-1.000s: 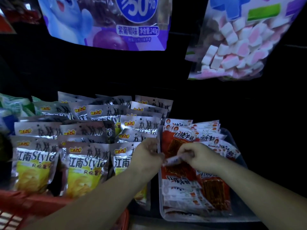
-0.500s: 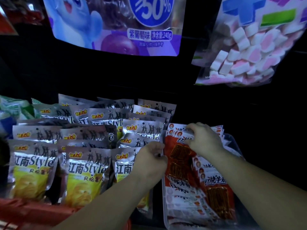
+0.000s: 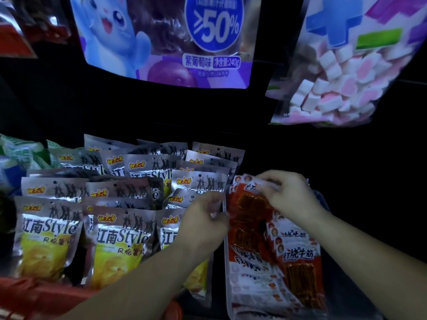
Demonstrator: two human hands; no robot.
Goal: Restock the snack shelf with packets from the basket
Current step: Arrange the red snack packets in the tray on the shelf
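Pinching the top of a red packet (image 3: pixel 251 211), the right hand (image 3: pixel 286 192) stands it with others in the tray (image 3: pixel 227 285). The left hand (image 3: pixel 203 218) grips the tray's edge, I think. Rows look full; the basket (image 3: pixel 41 296) is mostly hidden.

Reaching forward with both bare forearms, curling the fingers of the left hand (image 3: pixel 204 219), grip unclear, and pinching a red packet (image 3: pixel 250 205) with the right hand (image 3: pixel 288 195).

Glossy silver foil chip packets (image 3: pixel 120 239), shiny red plastic snack packets (image 3: pixel 298 269), clear plastic tray (image 3: pixel 227 296), red plastic basket (image 3: pixel 34 299)
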